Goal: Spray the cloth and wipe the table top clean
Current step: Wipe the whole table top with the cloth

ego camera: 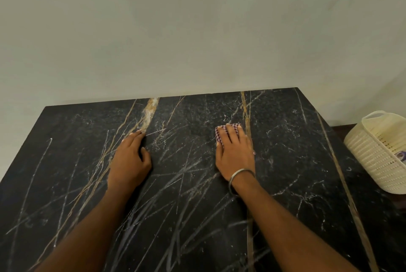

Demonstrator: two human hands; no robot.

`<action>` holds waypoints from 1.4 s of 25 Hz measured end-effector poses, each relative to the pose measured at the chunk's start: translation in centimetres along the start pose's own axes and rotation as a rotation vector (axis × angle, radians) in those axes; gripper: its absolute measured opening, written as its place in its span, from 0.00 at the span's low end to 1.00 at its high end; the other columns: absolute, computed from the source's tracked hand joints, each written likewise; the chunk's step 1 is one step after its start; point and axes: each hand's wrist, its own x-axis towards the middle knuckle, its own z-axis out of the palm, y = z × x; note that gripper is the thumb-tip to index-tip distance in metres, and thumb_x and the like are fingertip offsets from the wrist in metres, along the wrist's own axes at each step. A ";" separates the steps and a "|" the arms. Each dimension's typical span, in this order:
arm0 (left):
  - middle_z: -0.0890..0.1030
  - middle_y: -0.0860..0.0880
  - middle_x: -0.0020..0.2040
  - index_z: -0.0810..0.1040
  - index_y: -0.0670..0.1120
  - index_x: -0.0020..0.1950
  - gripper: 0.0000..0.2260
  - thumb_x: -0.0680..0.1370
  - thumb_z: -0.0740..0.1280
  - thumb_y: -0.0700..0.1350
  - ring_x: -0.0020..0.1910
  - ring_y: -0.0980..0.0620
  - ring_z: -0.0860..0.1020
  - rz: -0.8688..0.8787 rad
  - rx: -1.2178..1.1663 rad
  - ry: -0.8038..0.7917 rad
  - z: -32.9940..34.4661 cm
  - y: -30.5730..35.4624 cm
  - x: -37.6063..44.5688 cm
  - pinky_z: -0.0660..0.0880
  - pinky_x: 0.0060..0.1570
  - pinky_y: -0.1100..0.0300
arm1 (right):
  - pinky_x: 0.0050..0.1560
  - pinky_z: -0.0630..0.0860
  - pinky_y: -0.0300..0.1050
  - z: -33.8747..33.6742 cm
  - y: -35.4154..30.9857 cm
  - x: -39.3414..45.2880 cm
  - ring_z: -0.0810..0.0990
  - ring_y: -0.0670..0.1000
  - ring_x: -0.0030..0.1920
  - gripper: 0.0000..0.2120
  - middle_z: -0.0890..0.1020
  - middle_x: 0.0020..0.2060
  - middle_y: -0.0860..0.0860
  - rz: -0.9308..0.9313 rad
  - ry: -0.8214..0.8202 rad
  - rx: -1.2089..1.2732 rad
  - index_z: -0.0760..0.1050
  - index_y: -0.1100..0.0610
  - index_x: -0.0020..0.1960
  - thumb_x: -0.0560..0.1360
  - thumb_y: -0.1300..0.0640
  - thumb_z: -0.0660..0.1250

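Observation:
The table top (193,115) is black marble with white and gold veins and fills the lower view. My right hand (236,153) lies flat on a small red-and-white checked cloth (220,131), pressing it onto the marble right of centre; only the cloth's far edge shows past my fingers. My left hand (130,157) rests flat on the bare marble left of centre, fingers straight, holding nothing. A metal bangle circles my right wrist. No spray bottle is in view.
A cream plastic basket (369,150) with a handle stands at the table's right edge, something purple inside it. A plain pale wall (197,29) rises directly behind the table's far edge.

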 end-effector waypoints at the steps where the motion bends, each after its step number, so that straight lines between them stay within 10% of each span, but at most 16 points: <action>1: 0.70 0.45 0.72 0.67 0.44 0.74 0.22 0.79 0.60 0.43 0.70 0.48 0.68 0.006 0.000 -0.004 0.0 0.0 -0.1 0.66 0.71 0.48 | 0.75 0.55 0.54 0.2 -0.6 -0.6 0.53 0.55 0.76 0.23 0.61 0.75 0.49 -0.031 0.000 0.005 0.58 0.49 0.75 0.81 0.48 0.50; 35: 0.71 0.42 0.70 0.68 0.39 0.72 0.22 0.78 0.59 0.42 0.69 0.45 0.69 0.088 0.011 0.041 0.1 -0.3 -0.1 0.63 0.72 0.48 | 0.74 0.58 0.53 -0.3 2.2 -6.9 0.55 0.53 0.76 0.23 0.62 0.75 0.47 -0.039 0.037 -0.026 0.59 0.47 0.75 0.80 0.48 0.50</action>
